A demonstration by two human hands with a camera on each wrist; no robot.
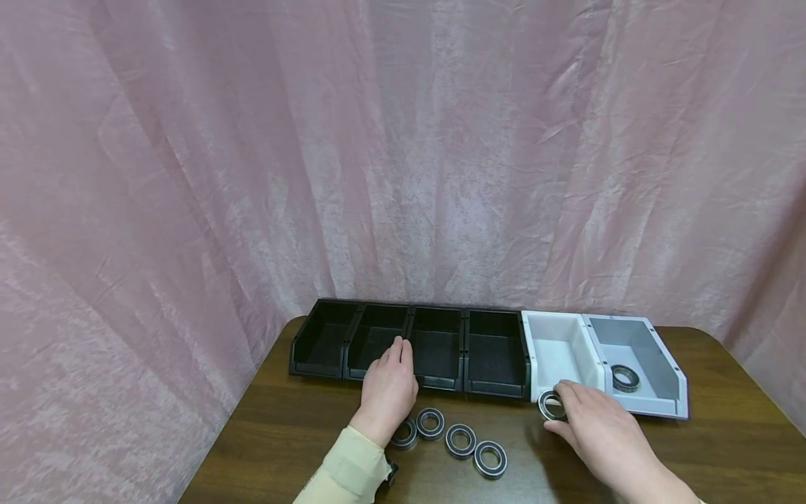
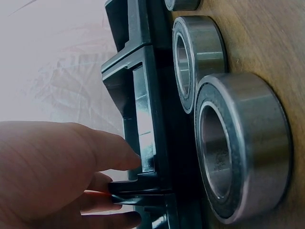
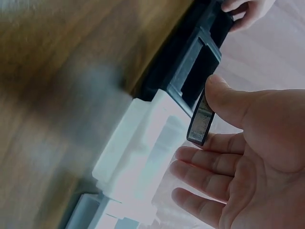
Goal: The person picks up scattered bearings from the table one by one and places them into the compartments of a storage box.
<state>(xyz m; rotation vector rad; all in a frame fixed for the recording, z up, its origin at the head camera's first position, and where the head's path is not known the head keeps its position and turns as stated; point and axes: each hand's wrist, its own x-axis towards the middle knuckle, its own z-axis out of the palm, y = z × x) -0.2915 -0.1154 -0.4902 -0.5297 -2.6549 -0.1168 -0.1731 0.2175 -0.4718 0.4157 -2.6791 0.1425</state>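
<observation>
My right hand pinches a ball bearing between thumb and fingers at the front edge of the white bin. In the right wrist view the bearing is seen edge-on, with the other fingers loosely extended. My left hand reaches over the front of the black bins, fingers mostly straight and holding nothing visible. The left wrist view shows its thumb close to a bin's front lip; whether it touches cannot be told. Several bearings lie flat on the table near that hand, one partly hidden by it.
Several black bins stand in a row at the back, joined by the white bin and a grey bin at the right end. One bearing lies in the grey bin. A pink curtain hangs behind the wooden table.
</observation>
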